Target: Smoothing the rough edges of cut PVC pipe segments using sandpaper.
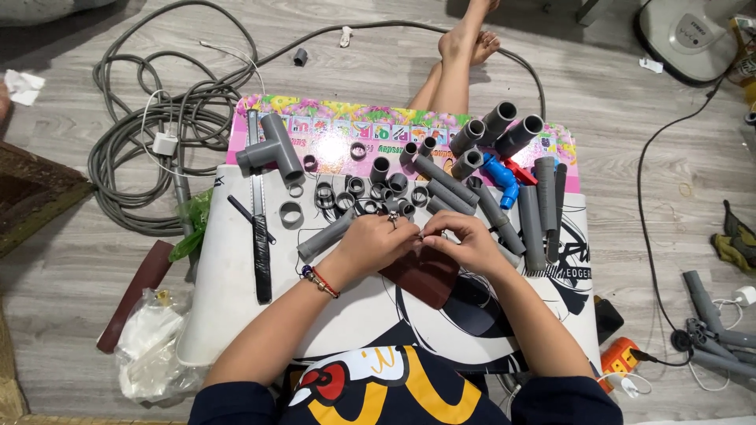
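pipe pieces [441, 185] on board [236, 260] | hose [134, 149] left | fan base [685, 31] far right

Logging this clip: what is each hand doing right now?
Left hand: closed, pinching a small grey ring.
Right hand: closed on the same ring, over brown sandpaper.

A sheet of dark reddish-brown sandpaper [425, 274] lies on the white printed mat, curling at its near edge, with its far end tucked under both hands. Just above it, pinched between the fingertips, sits a small grey ring [420, 234], mostly hidden, so its exact shape and tilt cannot be told.
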